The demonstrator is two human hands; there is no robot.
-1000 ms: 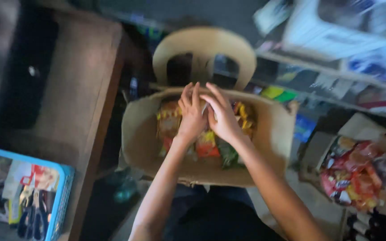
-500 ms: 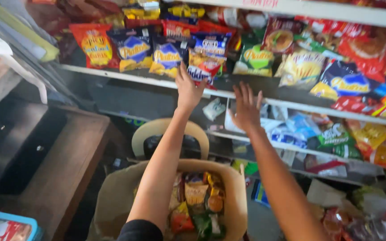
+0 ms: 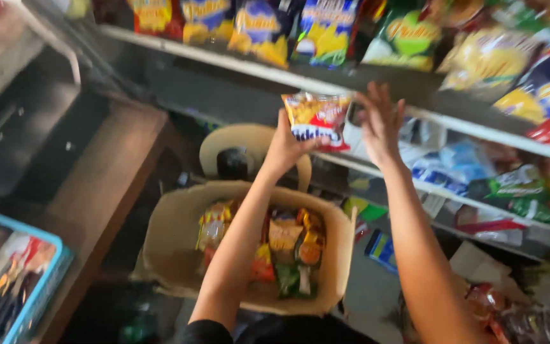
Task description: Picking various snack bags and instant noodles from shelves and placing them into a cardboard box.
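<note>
Gripping snack bag [image 3: 318,121], left hand [image 3: 286,148], seemingly below shelf edge [image 3: 351,83]

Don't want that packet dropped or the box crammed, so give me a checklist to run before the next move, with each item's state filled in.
1. Left hand has a firm hold on the red snack packet: ok, fingers wrap its lower left edge.
2. Right hand is free: ok, open and empty, raised beside the packet.
3. Cardboard box sits open below the hands: ok.
4. Room left in the box: cannot tell, packets fill the middle and the left forearm hides part of it.
5. Packet undamaged: cannot tell, the picture is blurred.
6. Bags on the top shelf sit steady: ok, none hang over the edge.
</note>
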